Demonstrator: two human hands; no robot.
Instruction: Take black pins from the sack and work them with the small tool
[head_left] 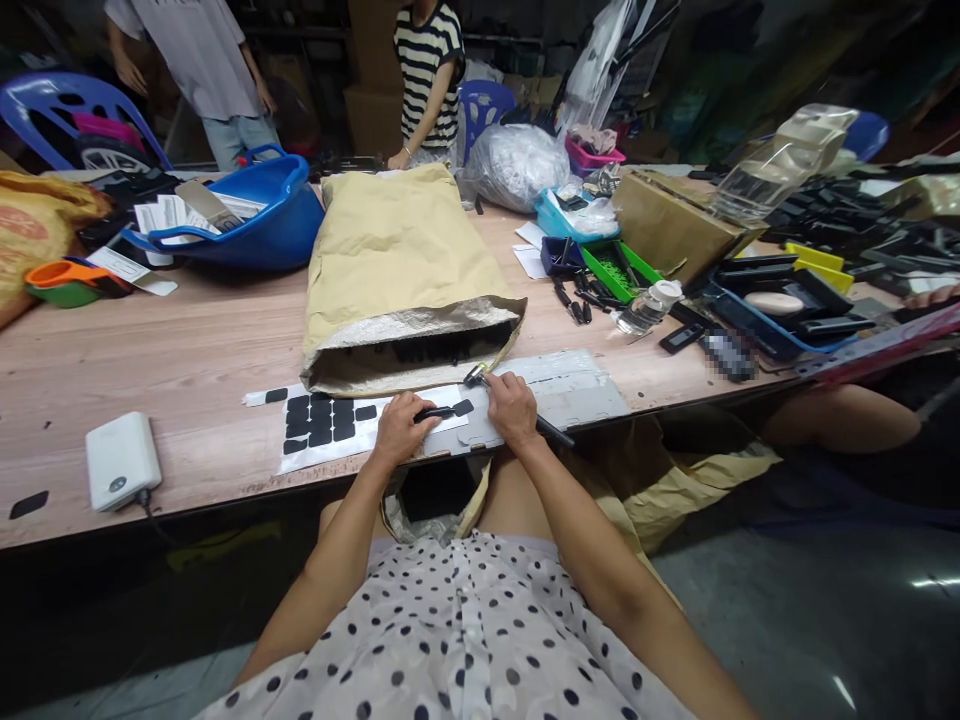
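My left hand (pixel 401 428) is closed on a slim black part (pixel 433 413) at the table's front edge. Its far end points at a black rounded patch (pixel 463 407) on the white sheet. My right hand (pixel 512 408) grips a small hammer (pixel 555 430); its metal head (pixel 475 375) shows beyond the fingers and the black handle sticks out behind the wrist. Several black rounded patches (pixel 320 418) lie in rows on the white backing sheet (pixel 360 440), left of my left hand. Under my right hand is a grey flat board (pixel 577 390).
A tan sack (pixel 405 235) lies with its mouth facing me, dark pieces inside. A white power bank (pixel 124 460) with a cable sits left. Behind are a blue basket (pixel 285 215), green tray (pixel 619 270), bottle (pixel 649 308) and cardboard box (pixel 667 225). Two people stand across the table.
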